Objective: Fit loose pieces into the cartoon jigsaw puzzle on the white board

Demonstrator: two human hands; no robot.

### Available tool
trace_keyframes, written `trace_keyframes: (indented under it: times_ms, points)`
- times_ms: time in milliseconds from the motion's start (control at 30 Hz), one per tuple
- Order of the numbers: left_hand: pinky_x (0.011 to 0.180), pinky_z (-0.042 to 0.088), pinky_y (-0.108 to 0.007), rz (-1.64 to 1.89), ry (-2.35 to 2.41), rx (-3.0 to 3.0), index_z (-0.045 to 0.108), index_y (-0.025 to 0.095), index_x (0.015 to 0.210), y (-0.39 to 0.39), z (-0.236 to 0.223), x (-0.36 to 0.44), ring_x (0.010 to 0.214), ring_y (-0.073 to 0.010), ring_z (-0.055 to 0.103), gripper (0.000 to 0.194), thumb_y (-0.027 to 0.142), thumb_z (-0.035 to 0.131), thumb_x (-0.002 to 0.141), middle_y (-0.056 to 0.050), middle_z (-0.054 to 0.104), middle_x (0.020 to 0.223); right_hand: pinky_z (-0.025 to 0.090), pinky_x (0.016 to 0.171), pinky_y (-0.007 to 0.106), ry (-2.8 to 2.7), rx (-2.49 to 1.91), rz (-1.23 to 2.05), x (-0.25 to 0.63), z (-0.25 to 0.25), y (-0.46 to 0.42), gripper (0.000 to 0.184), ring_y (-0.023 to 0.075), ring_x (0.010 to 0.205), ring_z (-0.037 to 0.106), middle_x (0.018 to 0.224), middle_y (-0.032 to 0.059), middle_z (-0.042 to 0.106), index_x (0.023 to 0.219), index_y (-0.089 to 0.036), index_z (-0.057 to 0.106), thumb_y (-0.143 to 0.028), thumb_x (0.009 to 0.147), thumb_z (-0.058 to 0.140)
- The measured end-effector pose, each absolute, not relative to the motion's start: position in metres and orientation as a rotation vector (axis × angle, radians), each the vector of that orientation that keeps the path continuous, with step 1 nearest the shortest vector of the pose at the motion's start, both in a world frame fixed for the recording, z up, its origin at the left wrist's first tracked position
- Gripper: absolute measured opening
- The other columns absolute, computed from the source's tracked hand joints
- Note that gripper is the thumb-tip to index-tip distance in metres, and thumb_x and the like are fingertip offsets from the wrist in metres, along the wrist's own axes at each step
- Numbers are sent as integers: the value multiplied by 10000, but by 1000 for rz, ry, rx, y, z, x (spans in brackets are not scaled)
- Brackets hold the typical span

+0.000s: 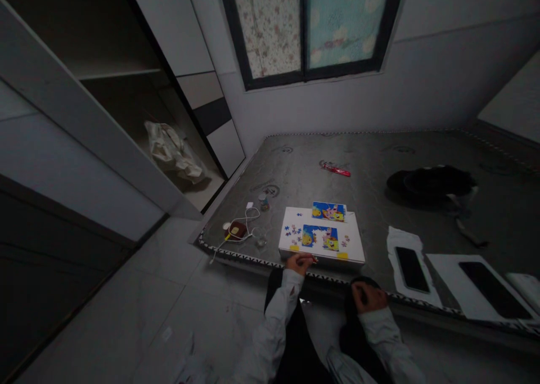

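Observation:
My left hand (299, 263) is at the front edge of a white box (353, 238), its thumb and fingers pinched on a small puzzle piece (315, 260). On the box lid lies a partly assembled jigsaw puzzle (310, 236) with a cartoon picture and a gap in its upper middle. Loose blue puzzle pieces (287, 230) are scattered to its left, and a few paler puzzle pieces (345, 241) lie at its right. Behind it is a reference picture card (329, 211) in matching colours. My right hand (369, 297) rests at my right knee, fingers curled, apparently holding nothing.
The box stands on a grey mattress (295, 170) near its front edge. Left are a white cable (252, 215), a brown device (237, 230) and a small jar (264, 202). Two phones (412, 269) (491, 288) lie right, a black bag-like item (432, 186) behind them. A red object (337, 171) lies farther back.

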State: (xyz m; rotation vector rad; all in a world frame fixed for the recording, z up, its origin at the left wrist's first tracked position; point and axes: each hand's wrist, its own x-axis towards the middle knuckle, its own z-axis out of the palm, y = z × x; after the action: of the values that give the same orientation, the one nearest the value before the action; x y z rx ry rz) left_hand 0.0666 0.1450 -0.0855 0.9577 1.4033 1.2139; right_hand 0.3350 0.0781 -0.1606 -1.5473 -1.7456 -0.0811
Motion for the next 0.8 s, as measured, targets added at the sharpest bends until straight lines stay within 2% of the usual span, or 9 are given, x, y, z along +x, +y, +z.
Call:
trace_keyframes:
  times_ms: [133, 300, 467, 600, 700, 800]
  points:
    - [939, 714, -405, 1195, 1437, 897, 883, 176, 908, 147, -101, 81, 946, -301, 891, 306, 380, 997, 712, -135, 920, 953, 475, 884, 401, -1696, -1621, 246, 302, -140, 103, 593, 226, 767, 744, 816, 72, 832, 970, -237, 826, -624, 1145, 411]
    - [913, 712, -406, 1138, 1485, 959, 888, 171, 947, 149, -121, 82, 946, -297, 888, 217, 275, 939, 764, -135, 923, 987, 492, 863, 411, -1615, -1640, 532, 263, -119, 119, 665, 218, 700, 713, 779, 54, 814, 982, -257, 847, -772, 1076, 437]
    - [1076, 678, -403, 1163, 1742, 1046, 895, 201, 940, 168, -123, 34, 1061, -267, 884, 101, 243, 866, 853, -94, 929, 1042, 485, 789, 395, -1548, -1694, 573, 270, -135, 103, 673, 207, 631, 662, 717, 40, 757, 940, -246, 834, -796, 1038, 458]
    - [1086, 663, -358, 1093, 1923, 1026, 908, 197, 972, 197, -111, -5, 1110, -244, 878, 130, 190, 795, 907, -92, 932, 1086, 479, 734, 403, -1514, -1761, 556, 300, -145, 95, 661, 233, 640, 668, 724, 69, 761, 934, -229, 823, -769, 1025, 452]
    - [1026, 660, -294, 946, 2006, 1030, 906, 212, 1025, 216, -101, -18, 1103, -207, 876, 146, 180, 784, 951, -66, 934, 1091, 513, 810, 452, -1520, -1821, 474, 323, -145, 95, 646, 271, 709, 705, 775, 92, 792, 951, -241, 817, -760, 1012, 436]
    - [925, 653, -267, 851, 2058, 1027, 899, 218, 1084, 227, -95, -22, 1026, -201, 877, 148, 210, 843, 948, -53, 933, 1044, 520, 911, 503, -1519, -1894, 438, 339, -148, 95, 607, 299, 774, 725, 796, 101, 806, 942, -282, 792, -737, 1009, 397]
